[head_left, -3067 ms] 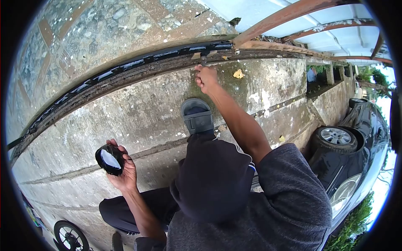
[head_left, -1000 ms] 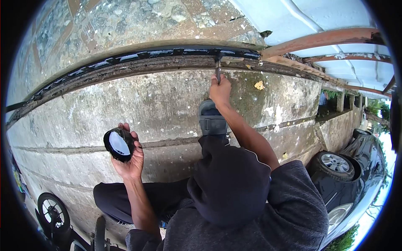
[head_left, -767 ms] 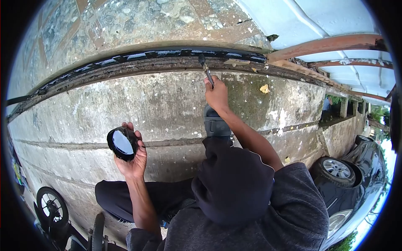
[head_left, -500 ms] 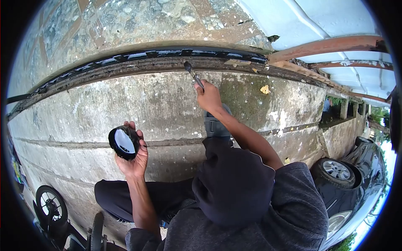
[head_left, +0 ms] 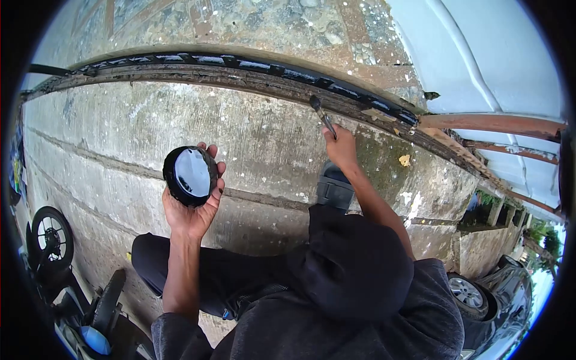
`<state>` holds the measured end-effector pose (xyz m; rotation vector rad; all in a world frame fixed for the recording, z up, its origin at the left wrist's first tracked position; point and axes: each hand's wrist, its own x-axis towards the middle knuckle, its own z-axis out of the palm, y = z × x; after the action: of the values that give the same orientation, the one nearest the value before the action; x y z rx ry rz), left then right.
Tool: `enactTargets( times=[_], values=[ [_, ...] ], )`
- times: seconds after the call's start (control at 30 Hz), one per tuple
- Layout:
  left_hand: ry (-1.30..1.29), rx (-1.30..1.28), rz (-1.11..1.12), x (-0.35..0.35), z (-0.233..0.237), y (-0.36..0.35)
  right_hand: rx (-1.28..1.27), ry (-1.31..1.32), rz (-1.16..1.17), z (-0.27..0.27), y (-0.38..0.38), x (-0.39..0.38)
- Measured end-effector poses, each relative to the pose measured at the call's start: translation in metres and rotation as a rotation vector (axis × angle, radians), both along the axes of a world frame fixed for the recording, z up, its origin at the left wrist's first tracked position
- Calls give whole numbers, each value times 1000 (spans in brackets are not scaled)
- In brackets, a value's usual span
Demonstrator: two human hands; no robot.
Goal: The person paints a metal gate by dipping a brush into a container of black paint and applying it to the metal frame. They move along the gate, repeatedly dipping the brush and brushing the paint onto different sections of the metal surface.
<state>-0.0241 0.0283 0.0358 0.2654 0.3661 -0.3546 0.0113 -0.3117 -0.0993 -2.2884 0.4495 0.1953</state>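
Note:
My left hand [head_left: 193,210] is wrapped round a round black container [head_left: 191,176] with glossy dark liquid inside that reflects the sky. Between the fingers of my right hand [head_left: 341,146] is the handle of a paintbrush [head_left: 324,117]. The dark bristles point up and left, at the near edge of a long metal rail; whether they touch it I cannot tell. Wet-looking black paint coats the rail's far bar [head_left: 252,65], while its near part [head_left: 240,81] looks brown and dirty.
Rough concrete ground [head_left: 258,138] lies below the rail, with a stone-patterned surface [head_left: 288,30] beyond. A sandalled foot [head_left: 335,191] is near my right hand. Motorcycles [head_left: 51,240] stand at lower left, a dark car [head_left: 504,294] at lower right. Brown beams [head_left: 492,124] and pale sheets are at upper right.
The view has turned, so the rail now slants down to the right. The container has tipped more toward the camera, showing more liquid. Both hands keep their holds.

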Motion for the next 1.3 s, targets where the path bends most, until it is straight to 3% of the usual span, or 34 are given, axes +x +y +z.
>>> enactTargets(
  times=[0.13, 0.37, 0.47, 0.6, 0.7, 0.8, 1.07, 1.13, 1.27, 1.3],
  values=[
    [40, -42, 72, -6, -17, 9, 21, -157, 16, 9, 15, 5],
    [84, 17, 139, -30, -13, 31, -225, -106, 174, 18, 35, 34],
    [68, 5, 97, -26, -1, 37, -216, -144, 233, 15, 45, 55],
    [76, 47, 77, -22, 8, 49, -134, -222, 87, -1, 46, 52],
    [65, 40, 122, -23, 0, 54, -146, -316, 253, -7, 56, 45],
    [87, 7, 139, -31, -7, 50, -86, 14, 64, 10, 53, 73],
    [78, -26, 67, -16, -27, 44, -164, -73, 165, 13, 68, 66],
    [67, -31, 65, -9, -27, 40, -237, -9, 301, 33, 59, 64],
    [64, 72, 32, 5, -27, 32, 241, 205, 242, 164, 57, 51],
    [88, 84, 35, 8, -28, 29, 216, 70, 361, 192, 64, 44]
  ],
)
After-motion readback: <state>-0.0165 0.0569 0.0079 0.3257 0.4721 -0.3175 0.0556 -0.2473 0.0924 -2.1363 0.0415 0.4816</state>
